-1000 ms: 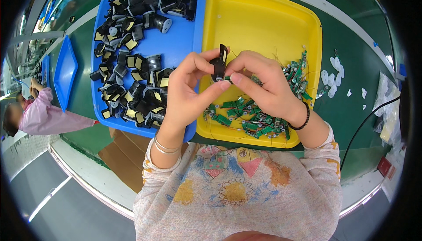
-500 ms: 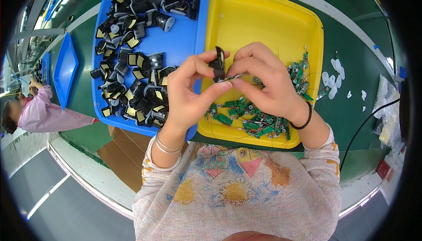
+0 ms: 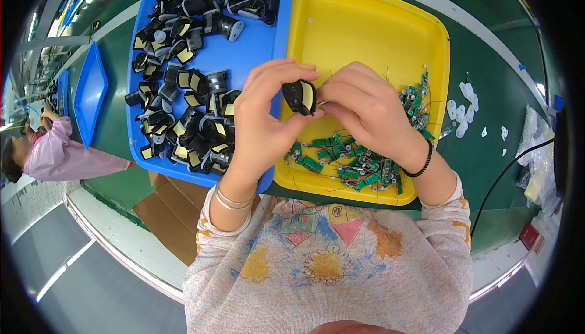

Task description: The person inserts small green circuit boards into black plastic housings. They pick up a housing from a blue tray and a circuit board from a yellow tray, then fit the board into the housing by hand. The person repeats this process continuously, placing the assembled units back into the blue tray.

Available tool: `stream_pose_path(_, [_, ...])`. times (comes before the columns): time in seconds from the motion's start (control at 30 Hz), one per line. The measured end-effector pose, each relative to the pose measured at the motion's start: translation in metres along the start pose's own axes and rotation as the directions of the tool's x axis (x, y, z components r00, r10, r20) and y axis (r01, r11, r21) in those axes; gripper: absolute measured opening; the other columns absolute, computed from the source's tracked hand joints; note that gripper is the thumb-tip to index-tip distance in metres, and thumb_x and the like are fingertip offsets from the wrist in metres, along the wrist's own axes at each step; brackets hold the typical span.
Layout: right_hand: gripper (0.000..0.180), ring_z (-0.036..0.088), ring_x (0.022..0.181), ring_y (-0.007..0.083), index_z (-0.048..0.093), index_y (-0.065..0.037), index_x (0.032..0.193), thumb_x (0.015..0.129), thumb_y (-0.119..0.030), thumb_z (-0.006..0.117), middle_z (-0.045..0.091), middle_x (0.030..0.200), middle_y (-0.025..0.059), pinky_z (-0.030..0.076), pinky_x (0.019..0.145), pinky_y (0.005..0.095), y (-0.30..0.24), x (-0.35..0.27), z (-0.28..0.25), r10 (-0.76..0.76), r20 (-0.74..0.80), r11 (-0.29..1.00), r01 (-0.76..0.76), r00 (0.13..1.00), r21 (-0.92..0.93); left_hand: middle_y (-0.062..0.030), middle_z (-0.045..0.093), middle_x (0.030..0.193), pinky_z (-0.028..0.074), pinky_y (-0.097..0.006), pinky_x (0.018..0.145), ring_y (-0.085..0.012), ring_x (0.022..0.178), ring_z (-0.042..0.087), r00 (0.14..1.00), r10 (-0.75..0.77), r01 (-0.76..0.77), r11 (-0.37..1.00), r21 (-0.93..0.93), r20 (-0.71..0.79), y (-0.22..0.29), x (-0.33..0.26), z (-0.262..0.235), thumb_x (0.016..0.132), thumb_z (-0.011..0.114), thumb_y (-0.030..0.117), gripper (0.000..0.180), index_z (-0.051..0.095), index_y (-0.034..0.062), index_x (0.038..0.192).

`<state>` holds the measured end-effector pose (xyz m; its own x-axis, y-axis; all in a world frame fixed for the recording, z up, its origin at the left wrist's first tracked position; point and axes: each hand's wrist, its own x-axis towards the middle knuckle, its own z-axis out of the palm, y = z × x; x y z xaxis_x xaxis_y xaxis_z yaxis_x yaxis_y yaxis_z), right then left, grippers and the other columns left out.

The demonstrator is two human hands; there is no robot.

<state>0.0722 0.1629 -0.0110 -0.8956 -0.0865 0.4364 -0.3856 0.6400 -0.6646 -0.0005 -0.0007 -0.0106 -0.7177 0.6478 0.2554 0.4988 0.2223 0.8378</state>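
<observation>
My left hand (image 3: 262, 111) grips a black plastic housing (image 3: 299, 97) with a cream-coloured pad on its side, held over the boundary between two trays. Close against it on the right, my right hand (image 3: 368, 102) has thumb and forefinger pinched at the housing's edge. Whatever small piece sits between those fingertips is mostly hidden. Below the hands, small green circuit boards (image 3: 372, 172) with thin wires lie heaped in the near part of the yellow tray (image 3: 365, 11). Many similar black housings (image 3: 201, 133) with cream pads fill much of the blue tray (image 3: 259, 56) on the left.
White oval pieces (image 3: 461, 111) and small scraps lie on the green table right of the yellow tray. Clear plastic bags (image 3: 533, 145) and a black cable (image 3: 503, 178) are farther right. Another blue tray (image 3: 91, 96) and a person in pink (image 3: 61, 151) are at the far left.
The black housing has turned in my left hand, so its broad side and cream pad now show. The dark twisted wires seen between my fingertips are now out of sight.
</observation>
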Motion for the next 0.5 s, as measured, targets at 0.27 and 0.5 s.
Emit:
stream_pose_path(0.27, [0.026,0.051,0.085,0.0254,0.06,-0.008,0.089,0.063,-0.008,0.064,0.054,0.1,0.006,0.043,0.074,0.0351,-0.005,0.003,-0.001,-0.049,-0.167,0.994,0.032,0.985,-0.104,-0.0078,0.061,0.089,0.044,-0.027,0.082,-0.014,0.084,0.058,0.997,-0.04,0.042,0.999,0.021,-0.072,0.006,-0.002,0.001,0.058,0.073,-0.001,0.04,0.057,-0.0034,0.094])
stream_pose_path(0.5, [0.031,0.049,0.09,0.0201,0.06,-0.01,0.092,0.062,-0.01,0.063,0.055,0.103,0.002,0.038,0.08,0.037,-0.009,-0.001,-0.006,-0.275,-0.147,0.91,0.208,0.95,-0.358,-0.0069,0.063,0.081,0.047,-0.027,0.067,-0.0199,0.073,0.059,0.985,-0.066,0.064,0.998,-0.019,-0.161,0.006,-0.004,0.004,0.054,0.077,0.009,0.037,0.061,0.0043,0.087])
